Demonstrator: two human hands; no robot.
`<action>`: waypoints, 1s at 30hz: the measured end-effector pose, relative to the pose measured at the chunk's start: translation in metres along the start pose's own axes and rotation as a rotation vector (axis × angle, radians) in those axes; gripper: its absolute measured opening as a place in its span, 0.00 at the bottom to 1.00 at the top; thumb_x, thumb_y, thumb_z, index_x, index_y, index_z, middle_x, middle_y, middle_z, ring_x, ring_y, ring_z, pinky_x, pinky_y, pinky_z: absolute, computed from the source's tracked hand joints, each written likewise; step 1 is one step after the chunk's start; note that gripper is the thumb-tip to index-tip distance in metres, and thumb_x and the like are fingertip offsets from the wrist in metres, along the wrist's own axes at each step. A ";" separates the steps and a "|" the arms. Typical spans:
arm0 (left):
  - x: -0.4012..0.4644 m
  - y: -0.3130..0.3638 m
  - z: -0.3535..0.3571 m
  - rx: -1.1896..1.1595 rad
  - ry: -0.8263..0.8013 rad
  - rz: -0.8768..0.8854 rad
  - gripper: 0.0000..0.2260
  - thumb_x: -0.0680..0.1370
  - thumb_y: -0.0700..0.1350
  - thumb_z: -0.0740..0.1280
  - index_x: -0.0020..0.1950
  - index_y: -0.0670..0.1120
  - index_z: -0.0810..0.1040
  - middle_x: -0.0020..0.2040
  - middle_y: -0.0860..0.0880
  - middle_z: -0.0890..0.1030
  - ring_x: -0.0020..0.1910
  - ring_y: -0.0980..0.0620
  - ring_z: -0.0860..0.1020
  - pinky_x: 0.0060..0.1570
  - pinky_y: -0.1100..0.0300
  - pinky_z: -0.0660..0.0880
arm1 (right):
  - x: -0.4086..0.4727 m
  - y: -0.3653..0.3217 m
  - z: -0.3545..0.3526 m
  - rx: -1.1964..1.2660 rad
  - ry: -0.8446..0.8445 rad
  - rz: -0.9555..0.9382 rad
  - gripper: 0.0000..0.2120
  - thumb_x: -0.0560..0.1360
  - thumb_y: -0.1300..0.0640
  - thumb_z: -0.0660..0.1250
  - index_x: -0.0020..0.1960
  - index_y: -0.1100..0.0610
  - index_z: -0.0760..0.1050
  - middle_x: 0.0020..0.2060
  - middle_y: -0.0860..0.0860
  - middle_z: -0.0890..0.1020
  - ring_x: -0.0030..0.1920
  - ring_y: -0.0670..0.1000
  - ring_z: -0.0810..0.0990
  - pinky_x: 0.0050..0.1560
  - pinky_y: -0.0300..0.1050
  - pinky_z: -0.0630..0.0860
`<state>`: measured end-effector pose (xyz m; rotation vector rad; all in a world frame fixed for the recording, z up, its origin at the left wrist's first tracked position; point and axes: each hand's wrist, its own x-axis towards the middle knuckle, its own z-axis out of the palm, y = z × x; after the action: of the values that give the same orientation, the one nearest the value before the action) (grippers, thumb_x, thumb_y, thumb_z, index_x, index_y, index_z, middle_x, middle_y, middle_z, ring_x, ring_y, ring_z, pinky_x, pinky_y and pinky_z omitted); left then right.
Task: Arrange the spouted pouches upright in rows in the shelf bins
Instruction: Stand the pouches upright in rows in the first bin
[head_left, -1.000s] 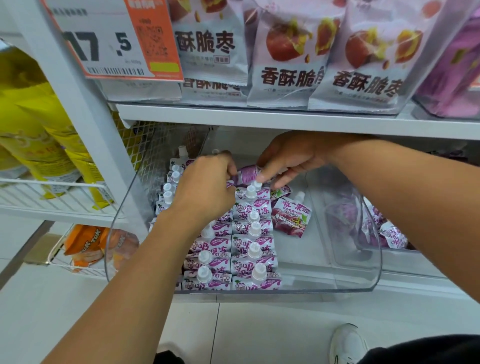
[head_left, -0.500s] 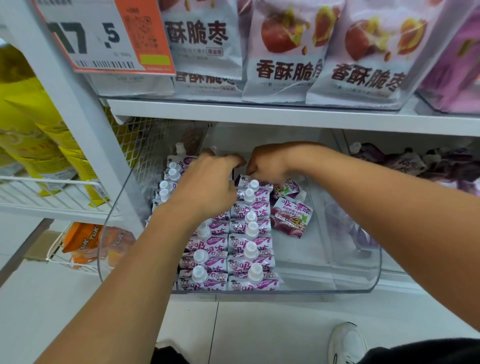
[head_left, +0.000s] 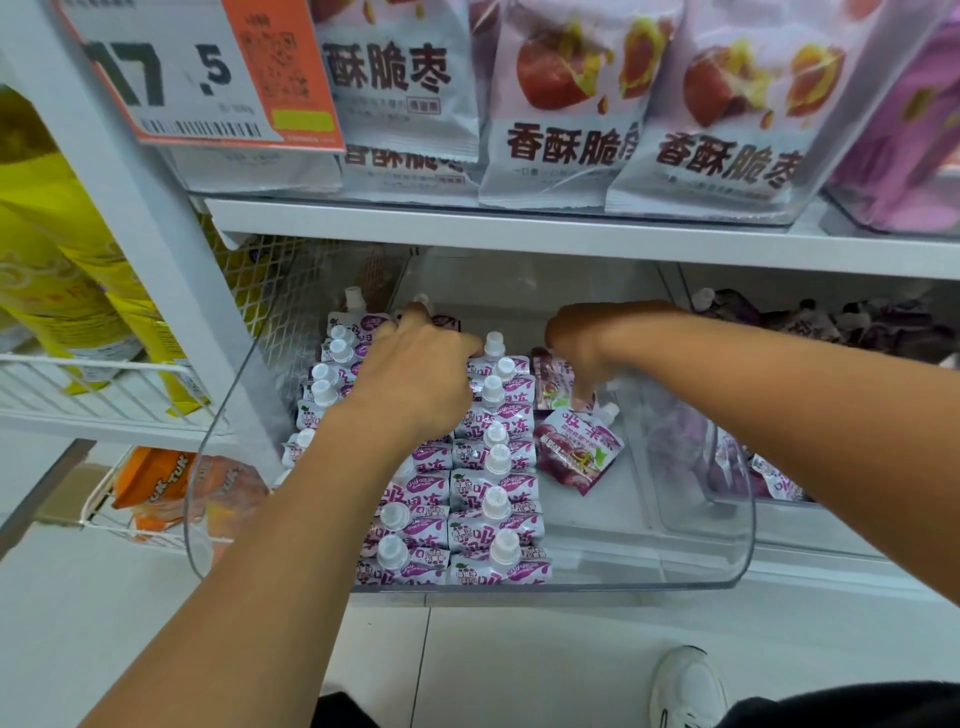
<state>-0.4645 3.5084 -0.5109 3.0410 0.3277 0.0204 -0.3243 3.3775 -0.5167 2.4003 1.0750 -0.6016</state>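
Two hands work inside the clear plastic shelf bin (head_left: 737, 540); left hand (head_left: 415, 379) presses the upright purple-and-white spouted pouches (head_left: 493, 499) at 9 o'clock; right hand (head_left: 576, 348) pinches a tilted pouch (head_left: 553, 374); a loose purple pouch (head_left: 576, 452) lies at 3 o'clock.

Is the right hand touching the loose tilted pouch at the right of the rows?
Cannot tell. In the head view the right hand reaches down just behind the tilted pouch; its fingertips hide any contact.
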 end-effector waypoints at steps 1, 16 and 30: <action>0.000 -0.001 0.001 -0.001 0.004 0.004 0.19 0.80 0.42 0.61 0.68 0.58 0.74 0.66 0.35 0.71 0.66 0.36 0.66 0.62 0.48 0.67 | -0.003 0.001 -0.001 0.018 -0.008 0.012 0.30 0.70 0.46 0.76 0.65 0.63 0.75 0.57 0.55 0.81 0.52 0.56 0.81 0.55 0.46 0.79; -0.006 0.000 0.000 0.025 0.041 0.030 0.13 0.82 0.50 0.57 0.59 0.53 0.79 0.58 0.43 0.78 0.65 0.42 0.66 0.60 0.48 0.65 | -0.028 0.000 -0.016 0.186 0.529 -0.004 0.14 0.77 0.58 0.69 0.61 0.57 0.74 0.54 0.56 0.79 0.52 0.59 0.79 0.46 0.45 0.70; -0.005 0.002 0.004 -0.063 0.174 0.017 0.15 0.78 0.48 0.64 0.64 0.50 0.74 0.60 0.46 0.79 0.61 0.41 0.70 0.60 0.48 0.68 | 0.011 -0.008 -0.024 0.911 0.192 -0.187 0.10 0.77 0.66 0.67 0.49 0.51 0.77 0.49 0.53 0.80 0.52 0.56 0.81 0.53 0.52 0.83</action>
<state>-0.4686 3.5050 -0.5142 2.9849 0.3073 0.2920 -0.3189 3.4020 -0.5056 3.1892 1.3033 -1.1346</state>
